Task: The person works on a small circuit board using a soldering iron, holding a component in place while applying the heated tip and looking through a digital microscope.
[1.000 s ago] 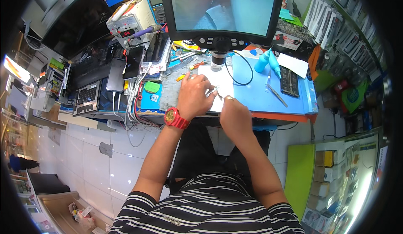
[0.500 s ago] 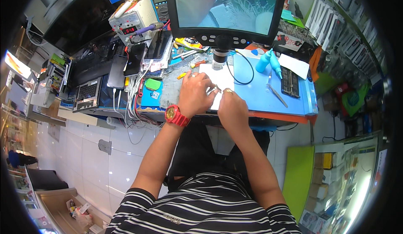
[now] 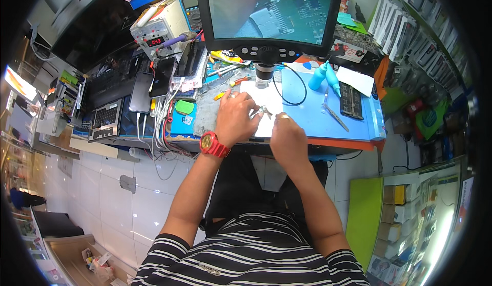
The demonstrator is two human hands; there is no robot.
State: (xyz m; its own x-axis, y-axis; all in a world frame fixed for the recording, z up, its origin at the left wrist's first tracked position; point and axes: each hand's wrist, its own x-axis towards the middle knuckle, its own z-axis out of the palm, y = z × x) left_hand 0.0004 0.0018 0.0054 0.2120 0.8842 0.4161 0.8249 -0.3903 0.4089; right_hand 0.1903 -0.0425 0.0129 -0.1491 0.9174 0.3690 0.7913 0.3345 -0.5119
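My left hand (image 3: pixel 237 114), red watch on the wrist, has its fingers closed on a small electronic part (image 3: pixel 262 109) over a white sheet (image 3: pixel 255 91). My right hand (image 3: pixel 289 141) pinches a thin metal tool (image 3: pixel 269 112) just right of it, its tip near that part. A digital microscope (image 3: pixel 264 75) stands above, its monitor (image 3: pixel 269 14) showing an enlarged green board with a metal connector. Two light-blue bottles (image 3: pixel 318 77), tweezers (image 3: pixel 335 115) and a dark phone board plate (image 3: pixel 351 101) lie or stand to the right on a blue mat (image 3: pixel 312 124).
Phones (image 3: pixel 141 91), tangled cables (image 3: pixel 164 116), a power supply (image 3: pixel 154 29) and a dark laptop (image 3: pixel 105 119) crowd the left bench. Screwdrivers (image 3: pixel 228 68) lie behind the grey mat (image 3: pixel 207 114). A lit display case (image 3: pixel 405 214) is at lower right. A person (image 3: pixel 28 198) is at the far left.
The monitor picture went from a blurred blue shape to a clearer board and connector. My right hand moved slightly up, then back down and right. My left hand stays nearly in place.
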